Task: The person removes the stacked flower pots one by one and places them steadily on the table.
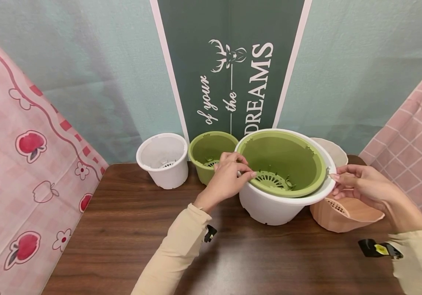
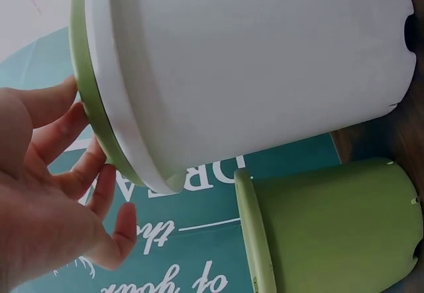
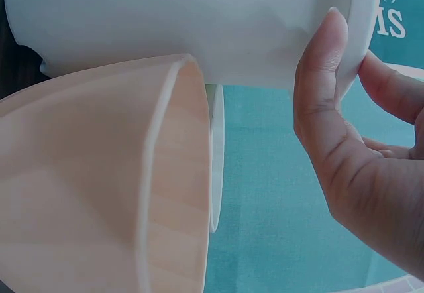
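A large green flowerpot (image 1: 288, 159) sits inside a large white flowerpot (image 1: 269, 209), its rim slightly tilted within the white one. My left hand (image 1: 230, 177) pinches the green pot's rim on the left side; the left wrist view shows the fingers (image 2: 86, 167) against that green edge. At the right side my right hand (image 1: 365, 186) grips the white pot's rim, one digit pressed on the outer wall in the right wrist view. The pots' slotted green bottom shows between the hands.
A small white pot (image 1: 168, 176) and a smaller green pot (image 1: 205, 174) stand at the left. Behind and below the right hand are a cream pot (image 1: 330, 149) and a peach pot (image 1: 337, 219) with a flared rim. All rest on a brown wooden table (image 1: 129, 233) before a curtain.
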